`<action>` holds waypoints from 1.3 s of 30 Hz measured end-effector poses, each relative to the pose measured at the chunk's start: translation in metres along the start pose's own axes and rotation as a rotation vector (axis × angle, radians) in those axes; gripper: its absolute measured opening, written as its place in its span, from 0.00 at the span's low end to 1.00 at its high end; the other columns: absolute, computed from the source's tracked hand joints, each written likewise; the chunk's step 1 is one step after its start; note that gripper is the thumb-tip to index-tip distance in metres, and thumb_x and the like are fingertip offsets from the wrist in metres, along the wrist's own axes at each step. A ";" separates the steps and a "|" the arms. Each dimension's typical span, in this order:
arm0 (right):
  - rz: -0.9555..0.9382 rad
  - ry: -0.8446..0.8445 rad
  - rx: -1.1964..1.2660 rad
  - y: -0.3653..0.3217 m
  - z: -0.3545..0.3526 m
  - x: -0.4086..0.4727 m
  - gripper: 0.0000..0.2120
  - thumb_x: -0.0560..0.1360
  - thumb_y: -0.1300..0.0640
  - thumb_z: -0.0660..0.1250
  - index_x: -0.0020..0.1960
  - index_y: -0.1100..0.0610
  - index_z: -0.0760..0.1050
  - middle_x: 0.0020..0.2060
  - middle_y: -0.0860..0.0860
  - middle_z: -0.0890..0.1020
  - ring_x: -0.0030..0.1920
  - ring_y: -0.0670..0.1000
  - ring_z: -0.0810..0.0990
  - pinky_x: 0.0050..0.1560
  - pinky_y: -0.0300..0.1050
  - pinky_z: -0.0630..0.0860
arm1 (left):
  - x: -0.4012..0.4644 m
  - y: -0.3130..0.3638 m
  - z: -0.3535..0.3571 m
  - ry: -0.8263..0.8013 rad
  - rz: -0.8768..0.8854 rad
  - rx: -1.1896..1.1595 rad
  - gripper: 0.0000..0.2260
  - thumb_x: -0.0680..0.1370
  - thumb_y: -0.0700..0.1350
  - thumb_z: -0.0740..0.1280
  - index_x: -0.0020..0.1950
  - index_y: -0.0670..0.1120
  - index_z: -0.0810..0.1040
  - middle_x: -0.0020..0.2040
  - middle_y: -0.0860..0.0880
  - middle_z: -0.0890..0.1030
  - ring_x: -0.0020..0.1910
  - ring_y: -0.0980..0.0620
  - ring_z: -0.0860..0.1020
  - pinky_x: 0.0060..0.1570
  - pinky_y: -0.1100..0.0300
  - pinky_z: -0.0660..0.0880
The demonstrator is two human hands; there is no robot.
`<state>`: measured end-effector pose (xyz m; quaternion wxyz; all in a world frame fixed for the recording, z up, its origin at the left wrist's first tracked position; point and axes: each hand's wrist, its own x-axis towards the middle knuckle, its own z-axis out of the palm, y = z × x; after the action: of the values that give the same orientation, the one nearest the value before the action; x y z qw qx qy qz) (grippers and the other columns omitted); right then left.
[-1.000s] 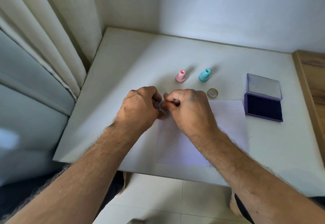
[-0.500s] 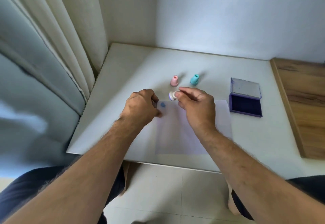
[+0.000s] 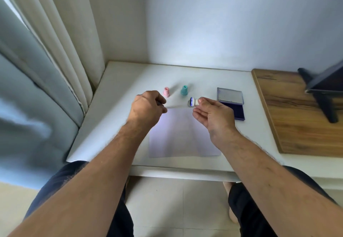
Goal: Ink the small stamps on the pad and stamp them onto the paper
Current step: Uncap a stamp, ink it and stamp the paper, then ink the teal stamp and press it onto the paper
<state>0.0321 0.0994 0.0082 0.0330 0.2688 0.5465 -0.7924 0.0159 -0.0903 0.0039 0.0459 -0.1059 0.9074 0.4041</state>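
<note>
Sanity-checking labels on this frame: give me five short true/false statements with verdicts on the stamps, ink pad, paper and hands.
1. The right hand pinches a white stamp. True.
2. The ink pad is closed. False: its lid stands open.
3. The pink stamp and teal stamp stand on the table. True.
4. The left hand holds the teal stamp. False: it touches neither standing stamp.
5. The paper lies on the wooden board. False: on the white table.

Paper's (image 3: 178, 134) far left corner hidden behind the left hand (image 3: 146, 108), stamped marks too faint to tell, dark stand (image 3: 323, 90) cut off at right edge, curtain (image 3: 37, 88) blurred
</note>
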 end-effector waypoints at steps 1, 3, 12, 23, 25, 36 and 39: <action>0.009 0.020 0.010 0.000 -0.004 0.004 0.02 0.73 0.63 0.74 0.45 0.62 0.82 0.35 0.55 0.86 0.39 0.52 0.85 0.41 0.42 0.83 | -0.001 0.004 0.006 -0.003 0.015 -0.003 0.08 0.73 0.39 0.73 0.48 0.50 0.81 0.39 0.56 0.83 0.39 0.56 0.81 0.32 0.67 0.72; 0.024 0.054 0.028 0.002 -0.011 0.013 0.03 0.74 0.63 0.74 0.45 0.62 0.81 0.38 0.57 0.86 0.39 0.52 0.86 0.40 0.42 0.83 | -0.001 0.010 0.018 -0.022 0.029 -0.003 0.07 0.73 0.40 0.73 0.48 0.50 0.82 0.41 0.54 0.84 0.40 0.54 0.81 0.34 0.66 0.73; 0.096 0.121 0.098 0.004 -0.023 0.061 0.08 0.74 0.61 0.74 0.50 0.64 0.80 0.42 0.59 0.86 0.39 0.53 0.87 0.38 0.43 0.83 | 0.033 0.036 0.066 0.033 0.312 0.296 0.12 0.78 0.40 0.66 0.60 0.51 0.79 0.55 0.51 0.83 0.53 0.48 0.80 0.54 0.57 0.75; 0.067 0.140 0.223 -0.004 -0.025 0.085 0.12 0.73 0.61 0.74 0.53 0.66 0.80 0.44 0.61 0.85 0.34 0.52 0.86 0.34 0.42 0.81 | 0.055 0.064 0.097 -0.043 0.502 0.995 0.14 0.77 0.37 0.65 0.60 0.52 0.79 0.52 0.49 0.81 0.49 0.47 0.81 0.34 0.54 0.66; 0.067 0.140 0.235 -0.004 -0.026 0.086 0.12 0.73 0.61 0.74 0.53 0.66 0.80 0.44 0.62 0.85 0.33 0.52 0.86 0.34 0.41 0.81 | 0.058 0.067 0.100 -0.052 0.489 1.007 0.14 0.77 0.37 0.64 0.58 0.52 0.79 0.52 0.50 0.81 0.49 0.47 0.80 0.30 0.55 0.60; 0.093 0.110 0.316 -0.010 -0.024 0.078 0.13 0.73 0.63 0.74 0.54 0.67 0.79 0.45 0.62 0.85 0.35 0.53 0.86 0.35 0.42 0.81 | 0.043 0.072 0.069 -0.051 0.301 0.429 0.08 0.76 0.48 0.64 0.52 0.52 0.81 0.46 0.51 0.83 0.44 0.48 0.80 0.49 0.52 0.79; 0.094 0.048 0.335 -0.009 -0.021 0.070 0.09 0.73 0.63 0.73 0.53 0.64 0.80 0.42 0.61 0.86 0.37 0.53 0.87 0.36 0.42 0.82 | 0.024 0.071 0.053 -0.036 0.204 0.170 0.10 0.73 0.50 0.66 0.53 0.56 0.80 0.40 0.57 0.83 0.39 0.55 0.81 0.38 0.63 0.79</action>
<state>-0.0229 0.1384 -0.0215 0.0114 0.3148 0.3943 -0.8633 -0.0241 -0.0084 0.0150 0.0299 -0.0016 0.9435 0.3299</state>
